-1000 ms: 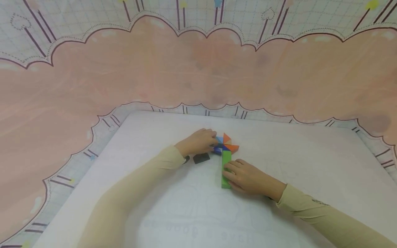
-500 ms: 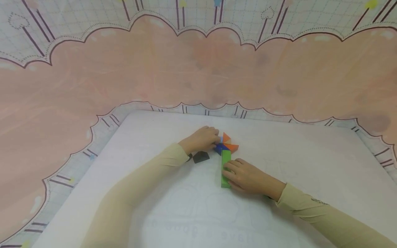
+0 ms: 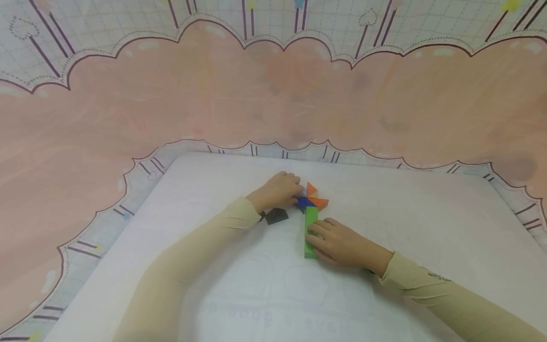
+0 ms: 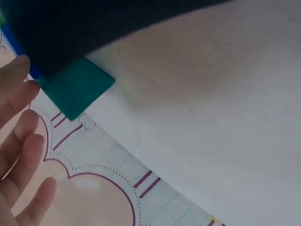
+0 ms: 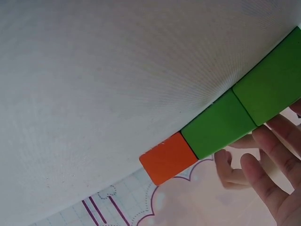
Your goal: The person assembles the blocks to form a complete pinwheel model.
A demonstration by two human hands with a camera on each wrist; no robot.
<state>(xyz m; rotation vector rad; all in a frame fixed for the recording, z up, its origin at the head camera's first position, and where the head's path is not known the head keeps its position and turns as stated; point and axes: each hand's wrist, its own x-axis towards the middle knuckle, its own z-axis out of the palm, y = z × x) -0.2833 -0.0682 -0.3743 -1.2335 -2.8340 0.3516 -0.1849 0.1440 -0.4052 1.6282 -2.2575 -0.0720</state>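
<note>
My left hand [image 3: 278, 190] lies over the left side of a pinwheel of small triangular blocks in the head view, hiding part of it. Its fingertips touch a blue block [image 4: 14, 41] and a teal block [image 4: 77, 89] in the left wrist view, the fingers spread and gently bent. The pinwheel also has a dark blue piece [image 3: 304, 203] and an orange triangle [image 3: 319, 203]. Below it stands a strip of green blocks [image 3: 310, 216]. My right hand [image 3: 342, 242] rests its fingers on this strip; the right wrist view shows an orange block [image 5: 168, 159] past the green block [image 5: 218, 125].
A black block [image 3: 277, 216] lies by my left wrist, left of the green strip. A white tabletop [image 3: 427, 223] with faint printed drawings carries everything. Behind it hangs a pink and white patterned cloth [image 3: 239, 95].
My left hand has shifted slightly up and right, now covering the teal and most of the light blue pieces of the pinwheel. My right hand stays on the green strip.
</note>
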